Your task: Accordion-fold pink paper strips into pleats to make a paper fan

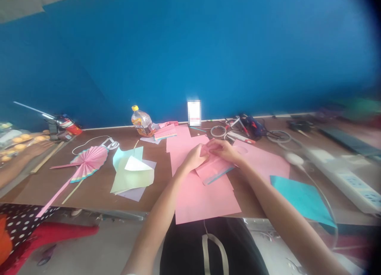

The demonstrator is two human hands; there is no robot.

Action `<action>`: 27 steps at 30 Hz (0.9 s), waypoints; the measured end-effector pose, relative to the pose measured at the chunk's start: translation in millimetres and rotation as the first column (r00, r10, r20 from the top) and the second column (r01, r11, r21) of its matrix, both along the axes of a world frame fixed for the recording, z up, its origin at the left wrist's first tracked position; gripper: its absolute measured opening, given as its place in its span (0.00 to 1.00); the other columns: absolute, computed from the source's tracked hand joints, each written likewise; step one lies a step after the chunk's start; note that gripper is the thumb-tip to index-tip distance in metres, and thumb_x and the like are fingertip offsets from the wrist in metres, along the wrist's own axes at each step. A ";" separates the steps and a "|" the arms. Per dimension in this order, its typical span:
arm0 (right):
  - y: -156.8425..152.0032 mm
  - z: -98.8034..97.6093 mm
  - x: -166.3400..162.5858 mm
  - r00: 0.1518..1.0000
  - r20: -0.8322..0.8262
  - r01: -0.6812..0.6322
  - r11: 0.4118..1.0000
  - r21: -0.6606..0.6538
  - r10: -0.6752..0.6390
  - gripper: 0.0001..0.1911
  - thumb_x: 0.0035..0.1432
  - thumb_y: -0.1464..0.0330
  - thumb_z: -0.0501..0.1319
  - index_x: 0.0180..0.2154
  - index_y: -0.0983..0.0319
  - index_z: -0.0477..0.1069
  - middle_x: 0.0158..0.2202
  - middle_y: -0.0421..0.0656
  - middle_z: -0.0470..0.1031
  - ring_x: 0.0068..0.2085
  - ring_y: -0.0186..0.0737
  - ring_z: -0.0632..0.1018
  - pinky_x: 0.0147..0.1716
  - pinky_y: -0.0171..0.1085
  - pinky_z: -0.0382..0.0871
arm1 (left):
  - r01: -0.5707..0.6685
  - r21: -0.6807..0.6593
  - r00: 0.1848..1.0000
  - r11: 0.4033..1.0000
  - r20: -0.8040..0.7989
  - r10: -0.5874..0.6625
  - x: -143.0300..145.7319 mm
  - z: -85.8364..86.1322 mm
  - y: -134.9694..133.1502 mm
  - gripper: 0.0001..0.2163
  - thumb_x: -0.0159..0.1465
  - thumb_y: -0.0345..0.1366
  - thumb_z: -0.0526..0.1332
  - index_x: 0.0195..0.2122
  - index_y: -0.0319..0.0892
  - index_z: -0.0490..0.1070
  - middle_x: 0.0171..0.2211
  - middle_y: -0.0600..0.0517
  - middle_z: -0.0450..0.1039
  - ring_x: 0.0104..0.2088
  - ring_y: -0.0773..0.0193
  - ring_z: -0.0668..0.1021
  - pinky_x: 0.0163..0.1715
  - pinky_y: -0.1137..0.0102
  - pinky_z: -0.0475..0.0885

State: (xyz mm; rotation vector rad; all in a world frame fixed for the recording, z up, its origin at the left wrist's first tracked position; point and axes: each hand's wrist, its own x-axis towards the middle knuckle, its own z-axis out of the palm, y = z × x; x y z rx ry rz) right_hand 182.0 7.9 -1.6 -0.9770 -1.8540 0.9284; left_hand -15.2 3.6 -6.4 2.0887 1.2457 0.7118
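Both my hands meet over a folded pink paper strip with a blue edge, held above larger pink sheets on the brown table. My left hand pinches the strip's upper left end with closed fingers. My right hand grips the same end from the right, fingers pressed together on the fold.
A pink pleated paper fan on a stick lies at left, beside pale green and white sheets. A teal sheet lies right. A drink bottle, tape rolls, tools and a power strip line the back and right. Another person's arm is at far left.
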 end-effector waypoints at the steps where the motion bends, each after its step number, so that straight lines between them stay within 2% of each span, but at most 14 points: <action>1: 0.0 -0.2 0.0 1.000 -0.001 0.004 1.000 -0.001 -0.004 0.12 0.53 0.67 0.61 0.40 0.60 0.74 0.45 0.44 0.76 0.45 0.44 0.76 0.47 0.42 0.69 | -0.005 0.000 1.000 1.000 -0.011 0.005 0.3 0.3 0.2 0.14 0.60 0.41 0.60 0.45 0.42 0.64 0.42 0.49 0.73 0.41 0.60 0.75 0.41 0.68 0.70; 5: 1.0 -1.6 1.6 0.999 -0.015 0.033 0.999 0.028 -0.032 0.09 0.51 0.67 0.61 0.37 0.61 0.75 0.43 0.45 0.76 0.44 0.45 0.76 0.47 0.42 0.69 | -0.043 0.015 0.995 0.999 -0.089 0.044 0.1 1.5 1.4 0.11 0.60 0.41 0.60 0.39 0.42 0.63 0.37 0.49 0.74 0.37 0.61 0.75 0.36 0.69 0.69; 9: 1.7 -0.9 3.6 0.999 -0.022 0.024 1.000 0.002 -0.024 0.09 0.51 0.68 0.61 0.35 0.61 0.75 0.42 0.45 0.76 0.43 0.44 0.76 0.43 0.41 0.69 | -0.041 0.076 0.983 0.996 -0.178 0.054 -1.6 1.6 0.9 0.09 0.61 0.42 0.59 0.36 0.42 0.63 0.35 0.49 0.73 0.35 0.60 0.75 0.34 0.69 0.68; 12: 1.6 1.1 5.4 1.000 0.002 0.018 1.000 0.004 -0.018 0.14 0.49 0.70 0.59 0.39 0.61 0.75 0.43 0.45 0.76 0.44 0.45 0.75 0.42 0.40 0.69 | -0.026 0.112 0.972 0.993 -0.231 0.052 -2.6 1.3 -0.5 0.10 0.63 0.43 0.56 0.38 0.42 0.63 0.36 0.48 0.73 0.36 0.59 0.75 0.35 0.68 0.68; 15: 2.0 0.5 7.5 0.996 0.074 0.050 0.998 0.040 -0.053 0.18 0.48 0.72 0.58 0.43 0.61 0.75 0.40 0.43 0.76 0.39 0.43 0.75 0.39 0.39 0.68 | -0.001 0.115 0.962 0.993 -0.272 0.033 -3.6 1.6 -1.2 0.11 0.65 0.44 0.52 0.41 0.42 0.63 0.39 0.47 0.73 0.39 0.57 0.76 0.37 0.68 0.68; 18: 3.9 -3.4 9.2 0.987 0.101 0.120 0.990 0.077 -0.128 0.16 0.50 0.69 0.59 0.43 0.61 0.75 0.39 0.44 0.76 0.35 0.41 0.74 0.35 0.38 0.67 | 0.026 0.105 0.958 0.994 -0.287 0.005 -4.9 2.7 -1.0 0.12 0.67 0.44 0.49 0.44 0.42 0.63 0.42 0.46 0.73 0.42 0.56 0.76 0.39 0.68 0.68; 21: 6.1 -6.6 10.4 0.981 0.075 0.168 0.979 0.112 -0.177 0.14 0.51 0.65 0.61 0.41 0.60 0.74 0.38 0.44 0.76 0.35 0.41 0.73 0.35 0.39 0.67 | 0.058 0.095 0.959 0.994 -0.281 -0.030 -5.8 4.1 -0.4 0.14 0.68 0.44 0.46 0.46 0.43 0.63 0.44 0.46 0.73 0.44 0.56 0.76 0.40 0.67 0.68; 24: 6.0 -5.8 10.4 0.984 0.054 0.165 0.980 0.110 -0.171 0.12 0.53 0.63 0.61 0.39 0.59 0.74 0.39 0.44 0.76 0.37 0.42 0.74 0.38 0.40 0.67 | 0.067 0.079 0.959 0.995 -0.281 -0.043 -5.7 4.5 0.1 0.16 0.69 0.46 0.44 0.48 0.44 0.63 0.45 0.46 0.74 0.44 0.55 0.76 0.41 0.66 0.68; 27: 4.0 -4.2 9.1 0.993 0.036 0.108 0.993 0.046 -0.109 0.13 0.54 0.62 0.61 0.40 0.60 0.75 0.41 0.44 0.77 0.39 0.43 0.75 0.41 0.42 0.68 | 0.048 0.052 0.957 0.997 -0.289 -0.031 -5.3 3.5 -0.1 0.18 0.68 0.47 0.45 0.52 0.44 0.62 0.46 0.45 0.73 0.45 0.54 0.76 0.41 0.66 0.68</action>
